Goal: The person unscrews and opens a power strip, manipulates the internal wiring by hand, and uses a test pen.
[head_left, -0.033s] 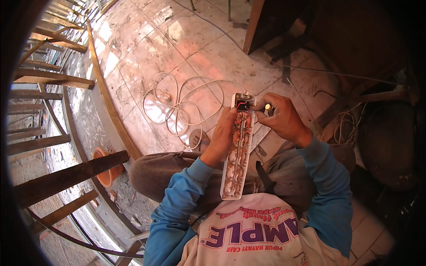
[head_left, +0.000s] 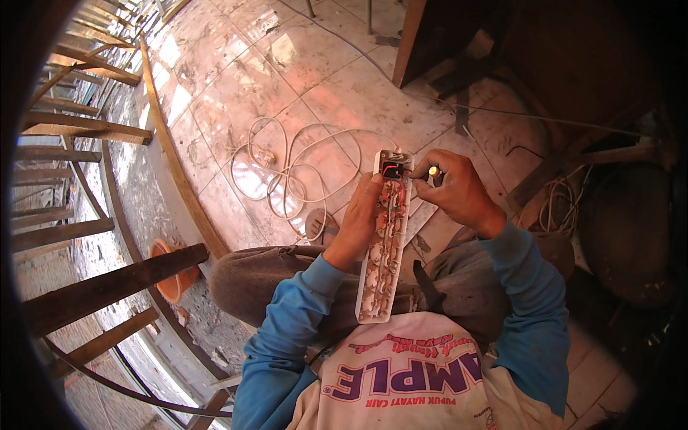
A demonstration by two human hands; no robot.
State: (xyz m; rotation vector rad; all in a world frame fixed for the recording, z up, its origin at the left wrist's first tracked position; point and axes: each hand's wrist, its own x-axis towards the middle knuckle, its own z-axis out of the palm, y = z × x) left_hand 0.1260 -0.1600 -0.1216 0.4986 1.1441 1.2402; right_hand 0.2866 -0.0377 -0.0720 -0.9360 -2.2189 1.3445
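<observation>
An opened white power strip [head_left: 374,287] lies lengthwise over my lap, its inside facing up with metal contacts and dusty wiring showing. Near its far end sits a black switch [head_left: 391,170] with red wires. My left hand [head_left: 360,222] grips the strip's left side, thumb by the switch. At the right side, my right hand [head_left: 455,188] pinches a small tool with a yellow end [head_left: 434,172] between thumb and fingers. The tool's tip is hidden, and whether it touches a wire I cannot tell.
A white cable [head_left: 287,168] lies in loops on the tiled floor beyond the strip. To the left are wooden railings [head_left: 115,276] and an orange pot [head_left: 172,272]. Dark wooden furniture [head_left: 430,43] stands at the far right, with a coiled cord [head_left: 562,204] near it.
The yellow end of the tool in my right hand has tilted very slightly. My left hand and the power strip have stayed in place.
</observation>
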